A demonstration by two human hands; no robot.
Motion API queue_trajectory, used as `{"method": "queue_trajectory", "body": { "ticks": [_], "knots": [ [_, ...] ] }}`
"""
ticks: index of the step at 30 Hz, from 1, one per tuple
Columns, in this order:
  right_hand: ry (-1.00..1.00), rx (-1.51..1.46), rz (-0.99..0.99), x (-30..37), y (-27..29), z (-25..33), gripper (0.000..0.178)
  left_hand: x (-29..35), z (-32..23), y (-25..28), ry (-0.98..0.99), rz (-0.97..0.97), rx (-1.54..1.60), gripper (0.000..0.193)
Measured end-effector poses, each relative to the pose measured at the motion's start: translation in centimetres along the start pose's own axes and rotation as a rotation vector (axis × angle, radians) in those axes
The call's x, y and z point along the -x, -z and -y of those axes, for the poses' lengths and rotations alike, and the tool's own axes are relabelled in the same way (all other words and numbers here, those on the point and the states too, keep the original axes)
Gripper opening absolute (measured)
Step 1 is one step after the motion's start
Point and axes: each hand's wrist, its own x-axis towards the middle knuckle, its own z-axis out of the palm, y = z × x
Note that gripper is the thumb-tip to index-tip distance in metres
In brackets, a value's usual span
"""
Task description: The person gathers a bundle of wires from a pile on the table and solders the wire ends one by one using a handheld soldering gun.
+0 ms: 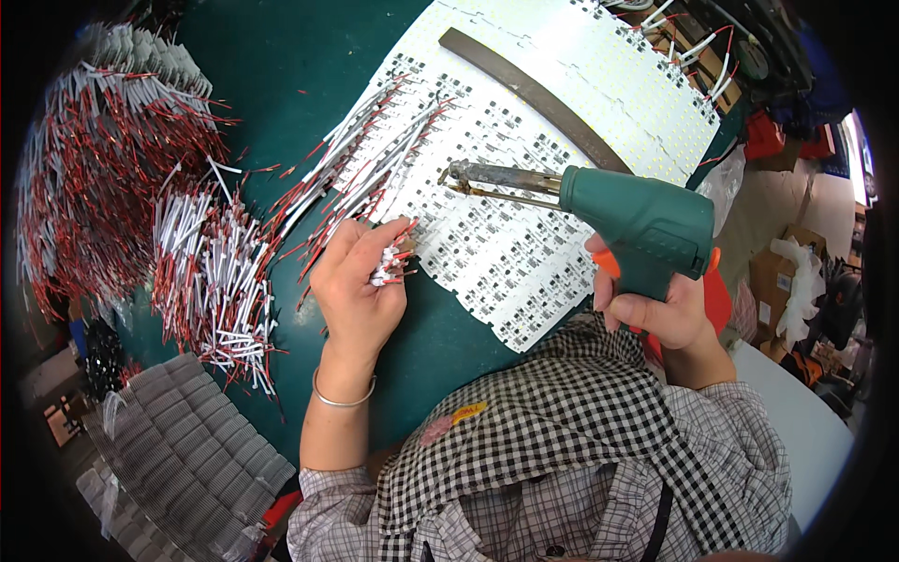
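Observation:
My left hand is closed round a small bunch of white-sleeved wires with red ends, just off the near left edge of the circuit boards. In my right hand is a green soldering gun with an orange trigger, its fingers wrapped about the grip. The gun's metal tip points left, above a sheet of white circuit boards dotted with small dark parts. Loose white and red wires lie across the boards' left side. A dark curved bar rests over the far part of the sheet.
Heaps of red and white wires cover the left of the green table. A larger wire mass sits farther left. Stacked grey ribbed parts stand at the near left. Cardboard boxes are at the right, beyond the table.

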Motion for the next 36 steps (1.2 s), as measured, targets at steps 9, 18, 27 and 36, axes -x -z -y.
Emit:
{"method": "queue_trajectory", "body": {
  "ticks": [9,18,27,36],
  "knots": [
    [-0.055,-0.026,0.001,-0.2,-0.4,-0.2,0.046,0.2,0.2,-1.4,-0.025,-0.152,-0.074,0.030],
    [-0.022,0.030,0.019,-0.3,-0.2,-0.5,0.045,0.3,0.5,-0.9,-0.074,-0.048,-0.190,0.041],
    [-0.058,-0.005,0.017,-0.5,-0.4,-0.2,0.043,0.5,0.7,-0.9,-0.097,0.061,-0.255,0.051],
    [-0.043,0.045,0.013,-0.7,-0.7,0.0,0.043,0.3,-0.3,-0.5,-0.089,0.024,-0.153,0.046]
  ]
}}
